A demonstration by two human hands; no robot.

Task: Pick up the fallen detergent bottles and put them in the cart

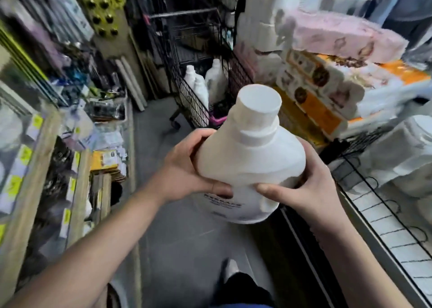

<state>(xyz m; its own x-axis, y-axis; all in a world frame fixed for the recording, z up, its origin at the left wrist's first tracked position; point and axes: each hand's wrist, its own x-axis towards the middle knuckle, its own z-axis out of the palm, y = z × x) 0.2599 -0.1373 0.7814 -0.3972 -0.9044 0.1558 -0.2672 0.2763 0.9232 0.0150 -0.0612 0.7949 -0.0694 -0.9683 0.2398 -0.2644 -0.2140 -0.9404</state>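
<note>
A big white detergent bottle [252, 158] with a wide white cap is held upright in mid-air at the centre of the head view. My left hand [187, 169] grips its left side, thumb across the front. My right hand [304, 186] grips its right side, thumb pressed on the front. Ahead in the aisle stands a black wire cart [187, 92] on wheels. Three white detergent bottles [211, 81] stand inside it.
The grey floor of a narrow aisle [154, 130] runs to the cart. Shelves of small goods [70, 125] line the left. Stacked tissue packs [339, 78] and a wire rack [385, 214] crowd the right. My shoe [230, 268] shows below.
</note>
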